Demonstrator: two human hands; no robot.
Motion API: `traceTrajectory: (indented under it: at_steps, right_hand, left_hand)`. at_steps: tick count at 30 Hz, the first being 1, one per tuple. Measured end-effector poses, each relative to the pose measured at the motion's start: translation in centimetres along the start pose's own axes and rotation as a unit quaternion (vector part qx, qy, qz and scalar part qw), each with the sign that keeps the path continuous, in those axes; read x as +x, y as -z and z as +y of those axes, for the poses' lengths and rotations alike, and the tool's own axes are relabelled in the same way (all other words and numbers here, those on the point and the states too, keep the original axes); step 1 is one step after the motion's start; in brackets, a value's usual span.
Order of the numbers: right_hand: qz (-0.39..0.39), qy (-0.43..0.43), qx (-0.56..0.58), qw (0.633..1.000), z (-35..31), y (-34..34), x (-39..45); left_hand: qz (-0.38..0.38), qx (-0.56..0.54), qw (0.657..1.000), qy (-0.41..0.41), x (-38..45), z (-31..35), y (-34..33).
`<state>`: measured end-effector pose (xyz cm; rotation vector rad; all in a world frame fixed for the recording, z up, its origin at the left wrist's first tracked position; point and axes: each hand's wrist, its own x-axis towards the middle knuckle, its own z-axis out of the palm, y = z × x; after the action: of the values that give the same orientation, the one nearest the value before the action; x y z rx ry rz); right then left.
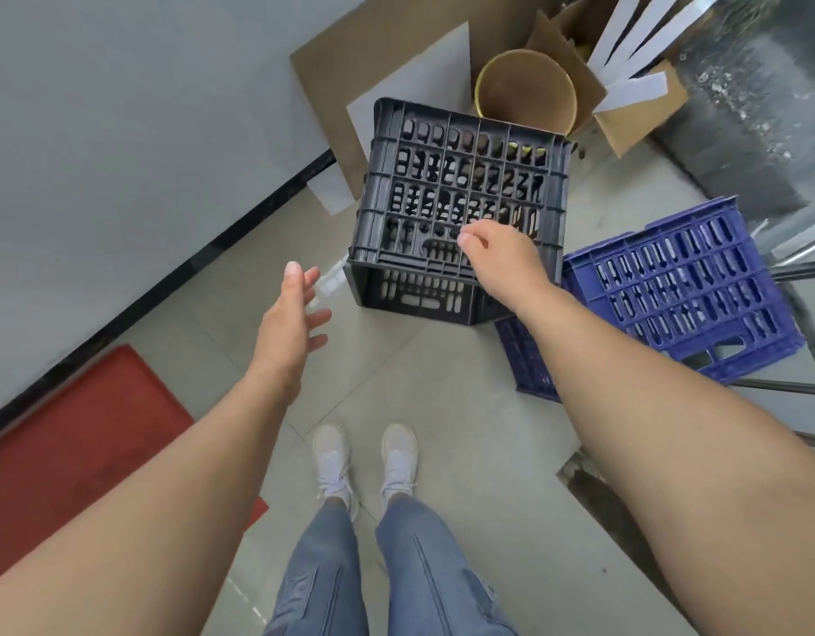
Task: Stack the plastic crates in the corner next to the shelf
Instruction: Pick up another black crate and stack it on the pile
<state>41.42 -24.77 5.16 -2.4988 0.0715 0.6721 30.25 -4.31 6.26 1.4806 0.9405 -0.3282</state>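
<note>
A black plastic crate [460,185] stands on the tiled floor near the corner, lying on its side with a slotted wall facing up. My right hand [502,254] is over its near upper edge, fingers curled down onto the crate; whether they grip it is hidden. My left hand [290,323] hovers left of the crate with fingers spread, touching nothing. A blue plastic crate [685,286] lies tilted on the floor to the right, partly behind my right forearm.
Flat cardboard sheets [350,52] lean in the corner behind the black crate, beside a round brown tub [524,89] and an open carton [625,103]. Metal shelf legs [804,268] stand at the right. A red mat [84,433] lies left along the wall.
</note>
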Motion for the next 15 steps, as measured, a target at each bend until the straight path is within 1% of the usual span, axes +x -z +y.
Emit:
traceTrajectory:
  at_steps: [3, 6, 10, 12, 15]
  right_hand:
    - [-0.031, 0.013, -0.096, 0.995, 0.9, -1.7, 1.6]
    - [-0.072, 0.035, -0.207, 0.975, 1.5, -3.3, 2.8]
    - [-0.088, 0.077, -0.254, 0.96, 2.2, -5.2, 3.7]
    - [-0.095, 0.077, -0.273, 0.954, 2.7, -6.1, 4.1]
    - [-0.094, 0.074, -0.271, 0.955, 2.9, -7.2, 4.5]
  left_hand:
    - [0.012, -0.008, 1.0, 0.0, 0.6, -1.1, 0.0]
    - [0.022, -0.019, 1.0, -0.002, 1.3, -2.3, 0.4]
    - [0.035, -0.029, 0.999, 0.011, 2.5, -4.3, 1.1]
    - [0.036, -0.035, 0.999, 0.02, 3.0, -5.3, 1.6]
    - [0.035, -0.04, 0.998, 0.025, 3.4, -6.6, 2.3]
